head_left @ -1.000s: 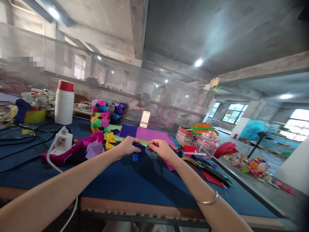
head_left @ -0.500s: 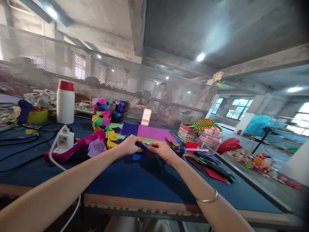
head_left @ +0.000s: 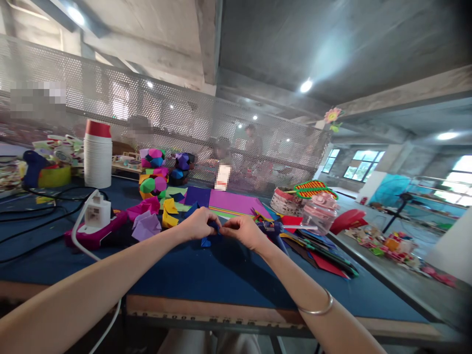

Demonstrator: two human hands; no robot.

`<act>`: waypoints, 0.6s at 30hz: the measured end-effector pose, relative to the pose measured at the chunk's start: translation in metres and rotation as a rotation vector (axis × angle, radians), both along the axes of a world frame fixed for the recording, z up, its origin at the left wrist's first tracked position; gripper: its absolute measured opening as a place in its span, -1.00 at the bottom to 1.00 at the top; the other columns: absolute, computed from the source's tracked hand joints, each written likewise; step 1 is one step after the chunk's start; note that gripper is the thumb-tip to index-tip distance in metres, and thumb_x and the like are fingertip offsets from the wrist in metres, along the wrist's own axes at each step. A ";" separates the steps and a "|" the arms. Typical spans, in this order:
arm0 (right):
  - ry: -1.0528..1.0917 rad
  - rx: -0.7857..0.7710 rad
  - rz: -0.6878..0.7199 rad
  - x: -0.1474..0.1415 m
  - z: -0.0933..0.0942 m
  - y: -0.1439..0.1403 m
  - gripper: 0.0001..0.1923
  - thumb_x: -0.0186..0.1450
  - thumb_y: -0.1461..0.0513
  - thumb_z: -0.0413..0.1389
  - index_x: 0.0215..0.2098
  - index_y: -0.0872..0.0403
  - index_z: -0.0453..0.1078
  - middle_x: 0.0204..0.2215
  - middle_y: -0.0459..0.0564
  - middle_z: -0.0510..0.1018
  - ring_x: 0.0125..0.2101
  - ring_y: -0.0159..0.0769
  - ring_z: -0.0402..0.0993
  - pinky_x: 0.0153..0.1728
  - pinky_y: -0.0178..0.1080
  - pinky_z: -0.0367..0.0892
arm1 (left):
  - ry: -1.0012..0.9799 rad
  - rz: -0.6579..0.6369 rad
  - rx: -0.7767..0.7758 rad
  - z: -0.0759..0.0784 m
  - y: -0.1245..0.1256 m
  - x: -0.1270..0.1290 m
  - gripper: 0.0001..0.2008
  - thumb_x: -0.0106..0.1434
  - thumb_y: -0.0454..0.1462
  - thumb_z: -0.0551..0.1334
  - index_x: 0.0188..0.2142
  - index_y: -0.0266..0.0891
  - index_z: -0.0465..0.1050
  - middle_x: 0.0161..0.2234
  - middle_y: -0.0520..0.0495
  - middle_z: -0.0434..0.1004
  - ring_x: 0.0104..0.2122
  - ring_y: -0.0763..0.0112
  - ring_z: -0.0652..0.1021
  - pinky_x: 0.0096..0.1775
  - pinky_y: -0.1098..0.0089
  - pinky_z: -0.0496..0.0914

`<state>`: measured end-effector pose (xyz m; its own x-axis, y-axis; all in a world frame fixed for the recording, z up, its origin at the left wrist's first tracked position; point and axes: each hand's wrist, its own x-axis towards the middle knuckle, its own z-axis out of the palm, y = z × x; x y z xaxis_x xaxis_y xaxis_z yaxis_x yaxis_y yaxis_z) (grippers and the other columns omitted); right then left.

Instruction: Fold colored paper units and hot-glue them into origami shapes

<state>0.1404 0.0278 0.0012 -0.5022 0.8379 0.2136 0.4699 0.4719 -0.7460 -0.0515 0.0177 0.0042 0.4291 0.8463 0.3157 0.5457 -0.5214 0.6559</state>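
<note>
A small piece of dark blue folded paper (head_left: pixel 215 226) is pinched between my two hands above the table, mostly hidden by the fingers. My left hand (head_left: pixel 199 224) grips its left side, thumb and fingers closed. From the right, my right hand (head_left: pixel 245 233) holds the other side in a thumb-and-finger pinch. Just below the fingers shows a brighter blue bit of paper (head_left: pixel 206 242); whether it belongs to the held piece I cannot tell. Left of my hands lie folded yellow paper pieces (head_left: pixel 170 214) and a lilac one (head_left: pixel 146 226).
On the blue table (head_left: pixel 177 275), a magenta power strip (head_left: pixel 88 239) with cables sits left, near stacked paper cups (head_left: pixel 98 160). Coloured paper balls (head_left: pixel 153 187) and purple sheets (head_left: pixel 236 200) lie behind. To the right are a glue gun (head_left: pixel 271 226), a clear pink-lidded jar (head_left: pixel 319 216) and paper sheets (head_left: pixel 328 263).
The blue paper has been drawn in smaller between my fingers, with less of it showing. My right hand has shifted slightly left, closer to my left hand.
</note>
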 end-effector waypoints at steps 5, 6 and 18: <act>-0.089 0.130 -0.036 -0.003 -0.001 -0.004 -0.66 0.12 0.01 0.18 -0.44 0.15 0.50 -0.59 -0.13 0.43 -0.55 -0.43 0.25 -0.52 -0.38 0.10 | 0.032 0.029 0.044 0.000 -0.003 0.002 -0.75 -0.09 -0.38 0.19 -0.40 -0.31 0.59 -0.57 0.02 0.46 -0.53 0.48 0.35 -0.49 0.50 0.16; -0.103 0.156 -0.043 -0.004 -0.001 -0.006 -0.68 0.14 0.03 0.17 -0.43 0.15 0.50 -0.58 -0.13 0.44 -0.54 -0.42 0.26 -0.52 -0.38 0.10 | 0.033 0.035 0.045 -0.001 -0.003 0.002 -0.75 -0.10 -0.38 0.19 -0.40 -0.32 0.59 -0.56 0.02 0.46 -0.53 0.48 0.35 -0.49 0.50 0.16; -0.267 0.394 -0.122 -0.010 -0.001 -0.014 -0.79 0.22 0.16 0.08 -0.41 0.11 0.51 -0.57 -0.10 0.50 -0.53 -0.40 0.34 -0.53 -0.39 0.07 | 0.079 0.078 0.034 -0.002 -0.001 0.004 -0.67 -0.13 -0.39 0.14 -0.35 -0.32 0.59 -0.64 0.05 0.34 -0.58 0.50 0.30 -0.53 0.47 0.12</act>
<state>0.1302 0.0136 0.0003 -0.4859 0.7753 0.4036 0.6899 0.6237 -0.3675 -0.0477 0.0163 0.0024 0.3872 0.8675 0.3124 0.6350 -0.4966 0.5918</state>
